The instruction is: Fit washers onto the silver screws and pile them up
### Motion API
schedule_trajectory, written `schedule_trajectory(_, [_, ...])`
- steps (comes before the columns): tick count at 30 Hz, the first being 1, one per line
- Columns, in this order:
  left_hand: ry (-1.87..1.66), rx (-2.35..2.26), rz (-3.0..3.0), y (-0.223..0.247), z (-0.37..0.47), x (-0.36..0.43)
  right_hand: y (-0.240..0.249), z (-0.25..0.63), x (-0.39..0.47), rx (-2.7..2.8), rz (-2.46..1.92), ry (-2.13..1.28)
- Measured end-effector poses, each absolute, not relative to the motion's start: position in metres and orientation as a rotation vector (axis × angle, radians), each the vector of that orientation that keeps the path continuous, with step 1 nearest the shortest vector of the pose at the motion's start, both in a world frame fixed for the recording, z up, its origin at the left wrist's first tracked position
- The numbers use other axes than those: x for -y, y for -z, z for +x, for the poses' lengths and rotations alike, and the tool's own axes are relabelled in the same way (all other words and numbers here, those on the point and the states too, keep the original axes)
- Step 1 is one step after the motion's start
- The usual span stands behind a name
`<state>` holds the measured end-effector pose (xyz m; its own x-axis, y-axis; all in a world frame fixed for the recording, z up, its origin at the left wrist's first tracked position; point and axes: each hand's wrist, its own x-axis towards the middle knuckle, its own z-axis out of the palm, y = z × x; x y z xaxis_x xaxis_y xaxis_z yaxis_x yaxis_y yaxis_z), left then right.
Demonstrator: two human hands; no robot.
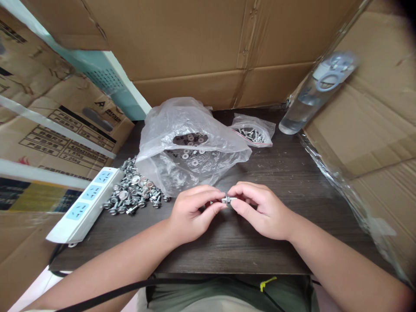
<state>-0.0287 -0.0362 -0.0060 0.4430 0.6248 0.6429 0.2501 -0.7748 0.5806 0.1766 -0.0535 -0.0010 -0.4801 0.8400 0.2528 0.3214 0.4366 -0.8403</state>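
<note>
Near the front middle of the dark table, a small metal bolt (229,199) with a nut or washer on it lies between my two hands. The thumb and forefinger of my left hand (195,212) pinch its left end. My right hand (263,210) grips its right end between thumb and fingers. Left of my left hand is a pile of bolts (133,190) on the table. Beyond my hands a large open plastic bag (191,117) holds washers (195,163). A smaller zip bag (253,130) with screws sits behind it to the right.
A white power strip (86,206) stands at the left of the table (260,260). A clear water bottle (312,95) is at the back right. Cardboard walls (195,43) surround the table on the left, back and right. A black cable (107,297) crosses in front.
</note>
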Motion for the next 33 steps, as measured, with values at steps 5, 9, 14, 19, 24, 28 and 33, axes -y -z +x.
schedule_trajectory(5, [-1.258, -0.771, 2.237, 0.0074, -0.0286, 0.0364, 0.0032, 0.1772, 0.0546, 1.992, -0.919, -0.918])
schedule_trajectory(9, [-1.262, -0.748, 2.252, 0.0065, -0.0284, 0.0368, 0.0071, 0.1758, 0.0536, 2.017, -0.908, -0.837])
schedule_trajectory(14, [-1.243, -0.706, 2.312, 0.0059, -0.0286, 0.0373, 0.0076, 0.1733, 0.0538, 2.064, -0.876, -0.793])
schedule_trajectory(19, [-1.240, -0.644, 2.359, 0.0063, -0.0289, 0.0388, 0.0053, 0.1721, 0.0549, 2.074, -0.891, -0.909])
schedule_trajectory(24, [-1.255, -0.670, 2.359, 0.0059, -0.0288, 0.0379, 0.0028, 0.1745, 0.0544, 2.057, -0.955, -0.971])
schedule_trajectory(28, [-1.284, -0.726, 2.309, 0.0063, -0.0298, 0.0367, 0.0011, 0.1767, 0.0538, 2.022, -0.933, -0.915])
schedule_trajectory(33, [-1.269, -0.746, 2.253, 0.0058, -0.0292, 0.0371, 0.0052, 0.1763, 0.0539, 2.036, -0.879, -0.809])
